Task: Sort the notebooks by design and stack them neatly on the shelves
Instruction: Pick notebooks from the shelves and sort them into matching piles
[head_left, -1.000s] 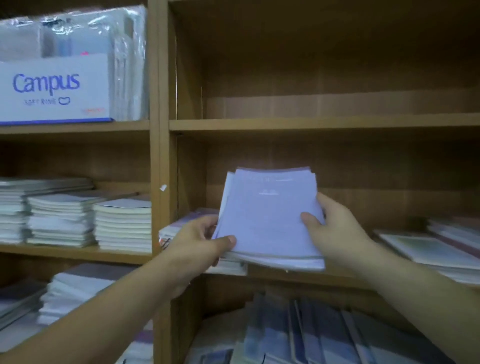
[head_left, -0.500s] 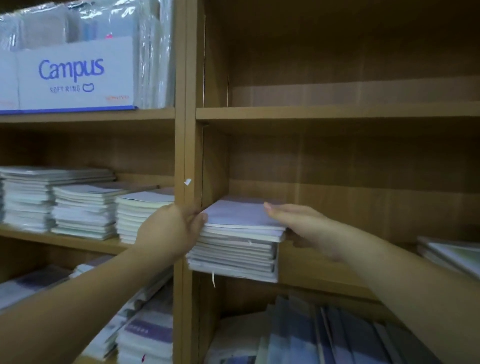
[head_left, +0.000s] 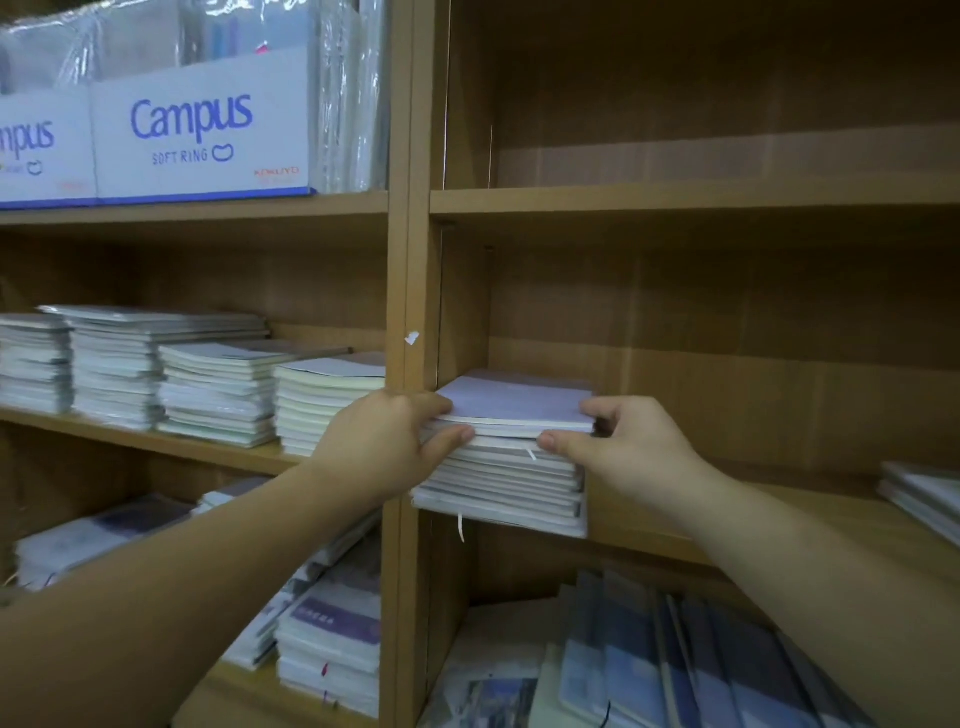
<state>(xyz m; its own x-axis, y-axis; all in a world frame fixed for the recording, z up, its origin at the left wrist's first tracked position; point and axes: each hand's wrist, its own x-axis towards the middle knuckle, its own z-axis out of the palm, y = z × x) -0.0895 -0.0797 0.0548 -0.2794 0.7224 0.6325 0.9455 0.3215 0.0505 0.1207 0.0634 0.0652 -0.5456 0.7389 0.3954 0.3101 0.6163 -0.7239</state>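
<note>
A stack of lavender-covered notebooks (head_left: 511, 447) lies on the middle shelf (head_left: 727, 525) of the right bay, tight against the wooden upright. My left hand (head_left: 389, 441) grips the stack's left front corner, fingers on the top cover and thumb against the page edges. My right hand (head_left: 618, 444) grips the right front corner the same way, thumb pressed on the page edges and fingers curled over the top. The stack's front edge overhangs the shelf lip slightly.
Several white notebook stacks (head_left: 218, 395) fill the left bay's middle shelf. Campus boxes (head_left: 197, 130) sit above them. More notebooks (head_left: 332, 634) lie lower left, blue ones (head_left: 675, 665) lean lower right, and another pile (head_left: 924, 499) sits at far right. The upper right shelf (head_left: 675, 195) is bare.
The bundle held in the air a second ago now lies on the shelf stack. Both hands have shifted from its sides to gripping the stack's front corners.
</note>
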